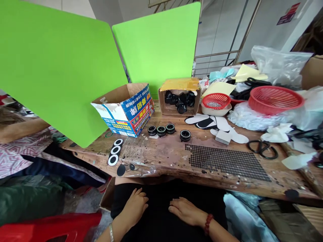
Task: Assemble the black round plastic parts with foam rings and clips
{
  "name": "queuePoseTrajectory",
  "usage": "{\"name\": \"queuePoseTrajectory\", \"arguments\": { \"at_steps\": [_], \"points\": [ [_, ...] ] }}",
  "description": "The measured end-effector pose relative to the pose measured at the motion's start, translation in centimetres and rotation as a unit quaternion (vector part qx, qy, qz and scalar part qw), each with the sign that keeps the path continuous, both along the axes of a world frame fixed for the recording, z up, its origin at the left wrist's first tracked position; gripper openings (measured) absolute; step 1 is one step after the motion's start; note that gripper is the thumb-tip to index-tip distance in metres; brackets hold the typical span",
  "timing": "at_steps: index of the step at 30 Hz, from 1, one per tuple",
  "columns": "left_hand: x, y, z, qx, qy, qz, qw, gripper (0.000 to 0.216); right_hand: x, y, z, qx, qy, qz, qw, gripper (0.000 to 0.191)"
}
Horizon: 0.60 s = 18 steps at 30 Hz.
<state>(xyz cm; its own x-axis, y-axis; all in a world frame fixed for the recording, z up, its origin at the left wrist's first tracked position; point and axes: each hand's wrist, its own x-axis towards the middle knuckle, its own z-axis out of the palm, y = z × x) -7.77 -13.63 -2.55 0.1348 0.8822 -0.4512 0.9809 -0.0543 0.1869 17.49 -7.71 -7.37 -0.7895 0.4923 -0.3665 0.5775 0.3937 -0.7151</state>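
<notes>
My left hand (pixel 135 205) rests on my lap, its fingers loosely apart with nothing in them. My right hand (pixel 185 209) also lies flat on the dark cloth (pixel 158 215) over my legs, holding nothing. Beyond them, on the wooden table (pixel 141 151), stand several round black parts with pale rings; one black part (pixel 185 135) sits a little apart on the right. A black strip with three white rings (pixel 115 152) lies to the left. Two black discs are near the front edge, the larger black disc (pixel 121 170) on the left.
A blue printed carton (pixel 138 111) and a cardboard box (pixel 179 84) of black parts stand behind. Rows of small dark dots (pixel 224 161), scissors (pixel 262 149), white oval pieces (pixel 222 123) and red baskets (pixel 275 101) are on the right. Green panels (pixel 58 60) rise behind; a person's arm (pixel 22 129) shows left.
</notes>
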Motion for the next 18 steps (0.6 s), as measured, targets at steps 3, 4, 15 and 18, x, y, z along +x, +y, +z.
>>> {"name": "queuePoseTrajectory", "arguments": {
  "at_steps": [3,4,15,18],
  "points": [
    [1.1,0.3,0.3,-0.019,-0.001,0.003,1.0,0.026,-0.4,0.3,-0.4,-0.011,0.001,0.021,1.0,0.044],
    [1.4,0.3,0.2,-0.024,0.001,0.004,1.0,0.027,-0.6,0.5,-0.6,-0.015,-0.005,0.023,1.0,0.044],
    [3.4,3.3,-2.3,-0.069,-0.056,0.046,0.995,0.028,-2.9,2.1,-2.0,-0.032,-0.067,0.049,0.996,0.042],
    [2.8,4.2,-1.9,-0.083,-0.103,0.06,0.989,0.023,-3.0,2.6,-2.1,-0.049,-0.05,0.028,0.997,0.038]
  ]
}}
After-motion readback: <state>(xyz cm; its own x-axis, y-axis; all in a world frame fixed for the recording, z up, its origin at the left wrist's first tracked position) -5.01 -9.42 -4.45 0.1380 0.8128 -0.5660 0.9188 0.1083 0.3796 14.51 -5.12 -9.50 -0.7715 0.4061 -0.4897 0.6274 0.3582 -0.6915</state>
